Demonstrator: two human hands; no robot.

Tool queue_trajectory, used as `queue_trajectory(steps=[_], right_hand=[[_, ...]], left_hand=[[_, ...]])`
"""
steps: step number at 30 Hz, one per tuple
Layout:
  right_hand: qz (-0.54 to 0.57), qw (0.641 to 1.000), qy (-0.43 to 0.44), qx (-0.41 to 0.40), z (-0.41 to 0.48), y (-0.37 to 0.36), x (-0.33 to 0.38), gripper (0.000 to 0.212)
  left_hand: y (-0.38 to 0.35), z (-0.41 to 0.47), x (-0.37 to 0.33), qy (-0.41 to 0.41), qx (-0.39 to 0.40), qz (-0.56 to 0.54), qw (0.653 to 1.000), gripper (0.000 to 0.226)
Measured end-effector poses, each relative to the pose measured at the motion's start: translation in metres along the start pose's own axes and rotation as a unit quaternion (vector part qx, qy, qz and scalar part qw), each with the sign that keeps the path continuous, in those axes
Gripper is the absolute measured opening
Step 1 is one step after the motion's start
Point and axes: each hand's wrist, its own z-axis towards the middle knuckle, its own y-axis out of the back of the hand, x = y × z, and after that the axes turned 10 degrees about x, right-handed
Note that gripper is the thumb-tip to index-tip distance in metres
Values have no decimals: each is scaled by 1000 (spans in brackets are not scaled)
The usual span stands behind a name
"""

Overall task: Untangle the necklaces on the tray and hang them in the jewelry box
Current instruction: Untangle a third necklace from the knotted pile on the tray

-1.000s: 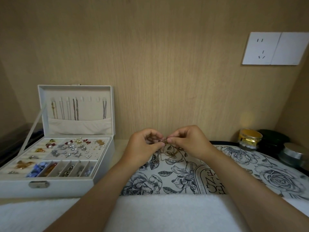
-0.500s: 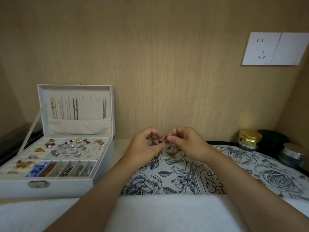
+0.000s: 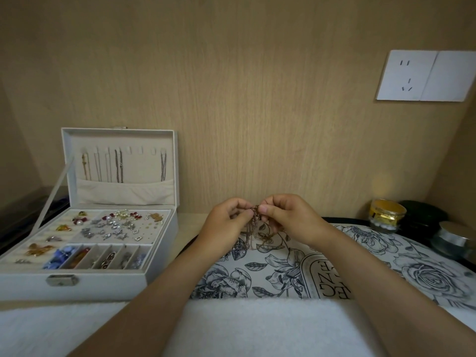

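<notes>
Necklaces [image 3: 253, 225], a tangle of thin reddish-gold chains, are pinched between both hands above the far part of the tray [image 3: 425, 274]. The left hand [image 3: 226, 222] has its grip clenched on the left side of the knot, thumb pressed against the curled fingers. The right hand [image 3: 288, 217] grasps the same knot from the right, thumb tip and forefinger meeting at the top of the chains. The two grips almost touch each other. Below them the loose strands hang down and reach the tray's surface, where more chain lies; how many necklaces make up the bundle cannot be told.

The tray has a printed pattern of grey-blue roses and leaves with an oval label in the middle, and a dark rim. Its near edge is covered by a white towel [image 3: 257, 328] that the forearms cross.

To the left, just beside the tray, stands the box [image 3: 108, 284], white, with its lid upright. Several chains [image 3: 118, 166] hang from hooks inside the lid, their ends tucked into a pocket. The lower part holds earrings and pendants in compartments.

At the right, beyond the tray, stand a gold-lidded jar [image 3: 386, 213], a dark round container [image 3: 422, 215] and a silver-lidded jar [image 3: 453, 239]. A white socket [image 3: 407, 74] is on the wooden wall.
</notes>
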Motion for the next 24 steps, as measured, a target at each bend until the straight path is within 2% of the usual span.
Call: queue_trajectory(steps=[5, 8, 13, 19, 24], right_hand=[[26, 997, -22, 68, -3, -1, 6, 18], [51, 995, -42, 81, -5, 0, 8, 20], [65, 997, -39, 27, -5, -3, 8, 9], [41, 998, -20, -53, -4, -10, 6, 10], [33, 997, -26, -61, -3, -8, 4, 5]], left_hand=[[-1, -1, 0, -2, -1, -6, 1000, 16], [2, -1, 2, -15, -7, 5, 1000, 16], [4, 0, 1, -26, -33, 2, 999, 9], [1, -2, -1, -22, -36, 33, 999, 4], [1, -2, 0, -19, -30, 42, 999, 2]])
